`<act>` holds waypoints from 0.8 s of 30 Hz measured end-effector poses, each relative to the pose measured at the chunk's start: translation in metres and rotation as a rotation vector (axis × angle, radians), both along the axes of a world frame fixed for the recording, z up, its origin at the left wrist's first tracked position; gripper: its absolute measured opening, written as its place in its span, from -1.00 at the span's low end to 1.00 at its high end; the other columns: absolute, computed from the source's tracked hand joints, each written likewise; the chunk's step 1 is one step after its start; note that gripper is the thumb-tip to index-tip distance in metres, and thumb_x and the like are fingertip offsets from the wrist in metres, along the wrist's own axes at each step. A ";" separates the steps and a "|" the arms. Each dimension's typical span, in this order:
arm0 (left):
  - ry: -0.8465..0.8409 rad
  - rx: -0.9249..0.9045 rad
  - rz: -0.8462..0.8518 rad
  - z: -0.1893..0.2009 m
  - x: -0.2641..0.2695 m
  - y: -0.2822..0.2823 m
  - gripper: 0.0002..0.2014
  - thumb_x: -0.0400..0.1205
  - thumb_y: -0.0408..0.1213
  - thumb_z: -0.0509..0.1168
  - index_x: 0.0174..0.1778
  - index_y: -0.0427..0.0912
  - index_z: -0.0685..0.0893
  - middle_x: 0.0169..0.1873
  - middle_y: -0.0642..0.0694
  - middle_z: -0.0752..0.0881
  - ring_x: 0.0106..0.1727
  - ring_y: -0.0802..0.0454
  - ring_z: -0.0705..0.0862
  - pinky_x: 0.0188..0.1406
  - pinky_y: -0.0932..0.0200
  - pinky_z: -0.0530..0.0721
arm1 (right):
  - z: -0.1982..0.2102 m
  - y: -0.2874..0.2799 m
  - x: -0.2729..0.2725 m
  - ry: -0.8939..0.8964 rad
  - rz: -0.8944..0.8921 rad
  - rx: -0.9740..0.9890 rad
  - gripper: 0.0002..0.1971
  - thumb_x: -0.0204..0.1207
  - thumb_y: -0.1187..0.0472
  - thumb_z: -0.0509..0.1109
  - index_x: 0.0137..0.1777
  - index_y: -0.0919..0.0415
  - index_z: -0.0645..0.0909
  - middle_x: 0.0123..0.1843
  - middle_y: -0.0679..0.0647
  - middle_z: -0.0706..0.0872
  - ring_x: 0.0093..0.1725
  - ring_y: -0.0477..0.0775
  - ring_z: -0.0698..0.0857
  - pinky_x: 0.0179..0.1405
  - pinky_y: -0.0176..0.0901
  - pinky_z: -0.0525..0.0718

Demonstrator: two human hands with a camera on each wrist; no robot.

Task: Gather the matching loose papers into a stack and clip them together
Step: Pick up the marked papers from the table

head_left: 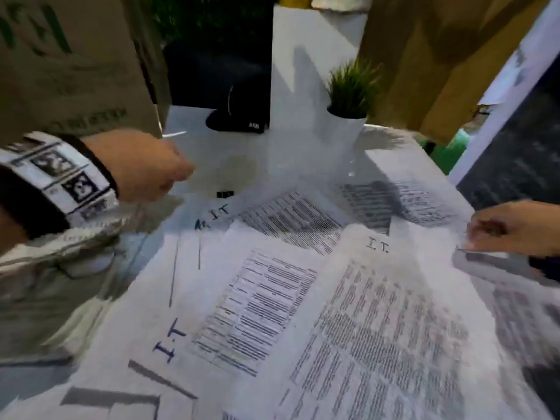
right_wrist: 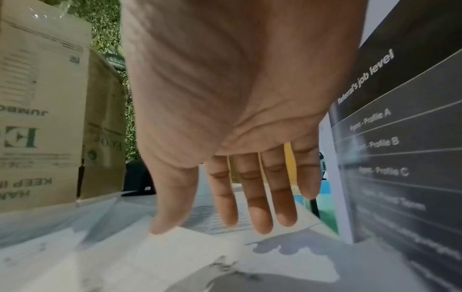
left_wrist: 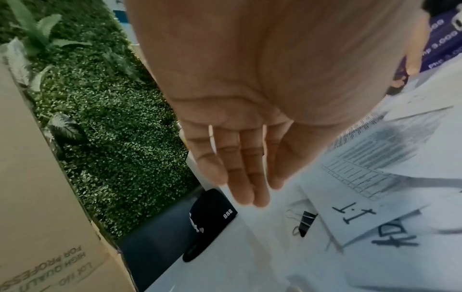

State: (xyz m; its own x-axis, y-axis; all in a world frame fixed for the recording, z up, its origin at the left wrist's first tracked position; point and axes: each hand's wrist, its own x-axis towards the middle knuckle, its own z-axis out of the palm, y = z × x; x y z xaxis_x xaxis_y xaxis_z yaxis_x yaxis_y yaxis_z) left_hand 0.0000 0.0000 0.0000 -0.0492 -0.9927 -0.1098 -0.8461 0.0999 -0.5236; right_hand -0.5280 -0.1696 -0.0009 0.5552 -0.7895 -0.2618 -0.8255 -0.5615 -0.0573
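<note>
White pot (head_left: 345, 128) with green plant (head_left: 351, 86); left hand (left_wrist: 250, 118) and right hand (right_wrist: 237, 138), grip wide, empty

We see thin matt printed papers (head_left: 348, 313) spread over a smooth white table (left_wrist: 250, 256). Beside the papers lies a glossy black binder clip (left_wrist: 307, 222) with wire metal handles. Behind it stand rough brown cardboard boxes (left_wrist: 45, 177).

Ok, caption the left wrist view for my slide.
Open left hand hovers above a binder clip beside papers marked I.T.
</note>
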 end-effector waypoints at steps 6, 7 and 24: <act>0.399 0.024 -0.069 -0.016 -0.096 0.020 -0.85 0.71 -0.07 0.21 -0.08 -0.05 0.54 -0.17 -0.04 0.63 -0.13 -0.12 0.60 -0.05 0.01 0.63 | -0.028 0.064 0.055 0.042 -0.039 0.109 -0.25 0.02 -0.62 0.40 0.10 -0.15 0.59 -0.17 -0.09 0.72 -0.17 -0.02 0.70 -0.05 -0.04 0.70; 0.448 0.063 -0.049 -0.020 -0.109 0.021 -0.79 0.72 0.00 0.19 -0.03 -0.06 0.58 -0.12 -0.04 0.67 -0.10 -0.10 0.62 -0.03 0.00 0.64 | -0.032 0.065 0.059 0.055 -0.050 0.072 -0.28 0.01 -0.58 0.39 0.09 -0.15 0.59 -0.20 -0.09 0.72 -0.17 -0.02 0.68 -0.06 -0.03 0.70; 0.947 0.207 0.108 -0.065 -0.177 0.046 -0.06 0.48 0.36 0.34 0.72 0.08 0.14 0.17 0.14 0.72 0.09 0.14 0.72 0.20 0.06 0.70 | -0.027 0.102 0.088 0.009 -0.006 0.048 -0.83 0.41 0.03 0.55 -0.19 -0.02 0.58 -0.32 -0.12 0.58 -0.33 -0.05 0.56 -0.37 -0.19 0.48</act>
State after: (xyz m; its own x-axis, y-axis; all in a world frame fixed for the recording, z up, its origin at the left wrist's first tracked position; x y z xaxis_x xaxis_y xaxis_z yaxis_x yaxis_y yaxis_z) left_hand -0.1767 0.0463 -0.0652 -0.1170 -0.9626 -0.2443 -0.9176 0.0107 0.3975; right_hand -0.4399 -0.0678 -0.0276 0.5478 -0.7794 -0.3040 -0.8295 -0.5532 -0.0767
